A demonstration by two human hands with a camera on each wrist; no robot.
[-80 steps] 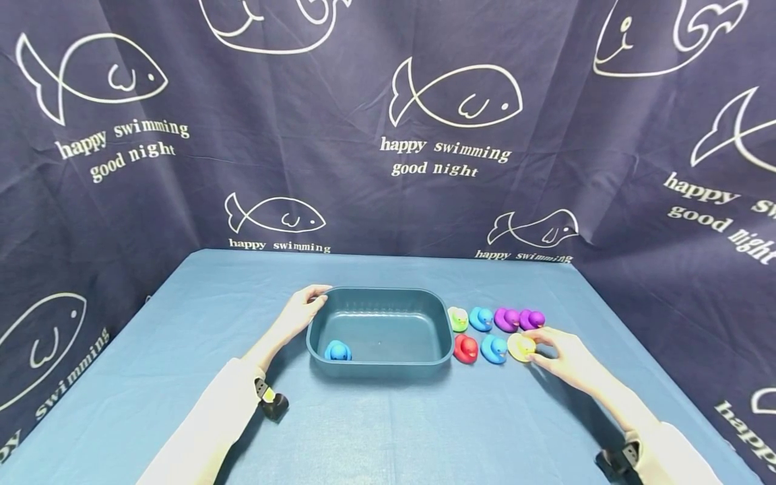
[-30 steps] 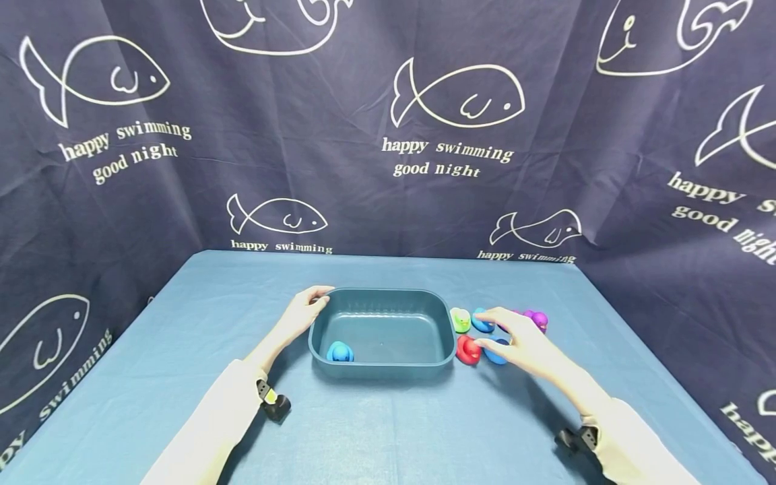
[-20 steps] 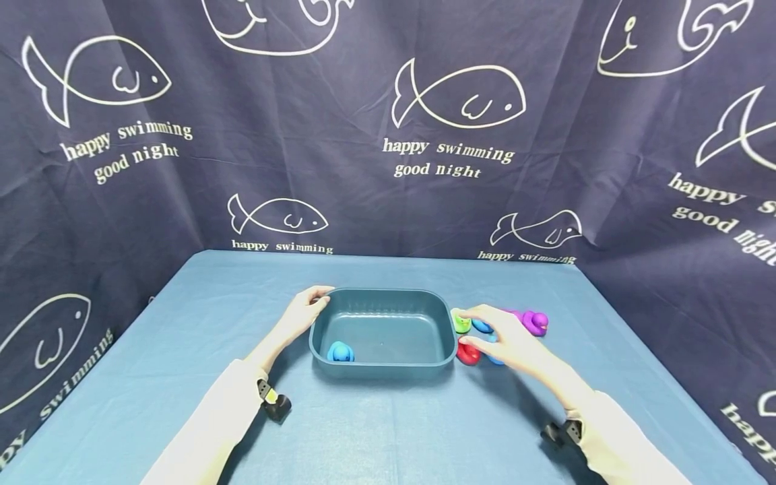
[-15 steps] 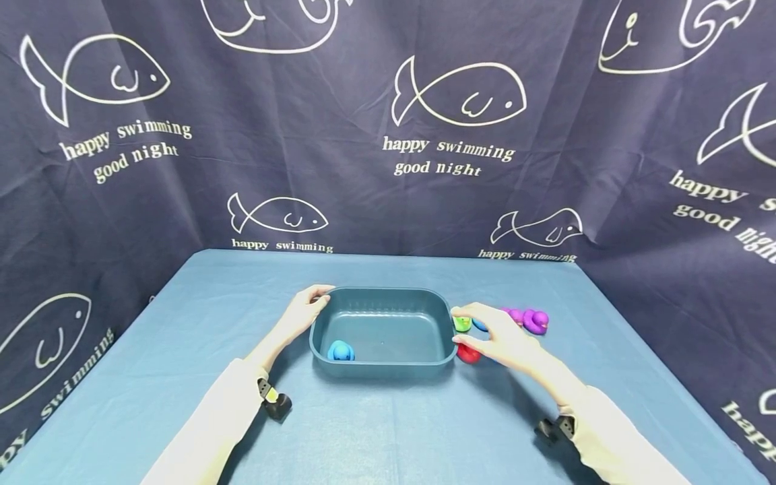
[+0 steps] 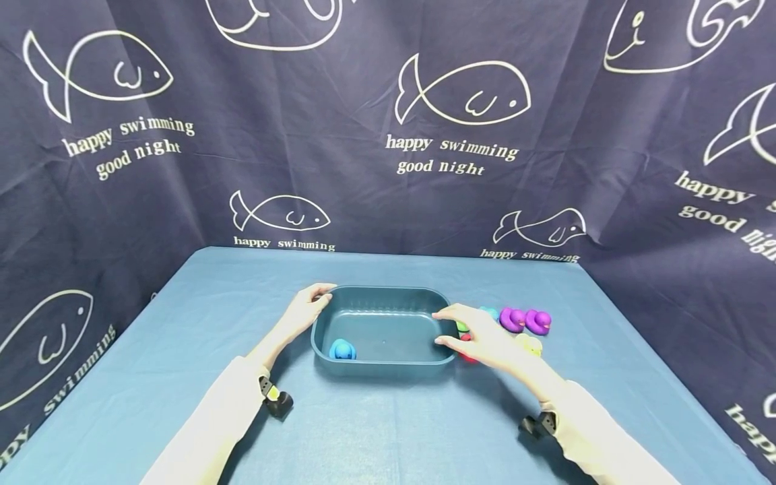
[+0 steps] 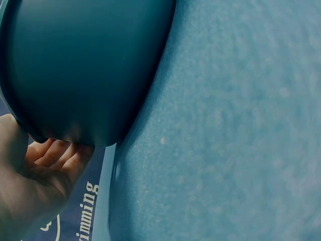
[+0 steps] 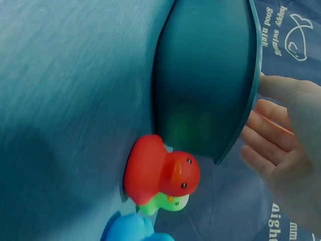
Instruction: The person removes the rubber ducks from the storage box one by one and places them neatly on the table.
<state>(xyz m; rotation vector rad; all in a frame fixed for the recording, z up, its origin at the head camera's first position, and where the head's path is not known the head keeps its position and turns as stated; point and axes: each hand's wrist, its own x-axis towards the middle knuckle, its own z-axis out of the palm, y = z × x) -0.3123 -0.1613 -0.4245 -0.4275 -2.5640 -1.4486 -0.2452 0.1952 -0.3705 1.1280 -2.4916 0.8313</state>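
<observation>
A dark teal plastic bin stands in the middle of the table, with a blue rubber duck in its front left corner. My left hand grips the bin's left end at the rim; in the left wrist view its fingers go behind the wall. Over the bin's right rim reaches my right hand, thumb and fingers spread apart, nothing between them. Below it in the right wrist view sit a red duck, a green duck and a blue duck.
To the right of the bin, two purple ducks stand side by side. A yellow duck is partly covered by my right hand, and another blue duck shows behind it. A dark fish-print curtain borders the blue table.
My right hand has left the yellow duck and moved left, across the other ducks, to the bin's right rim. The left hand stays at the bin; the ducks look unmoved.
</observation>
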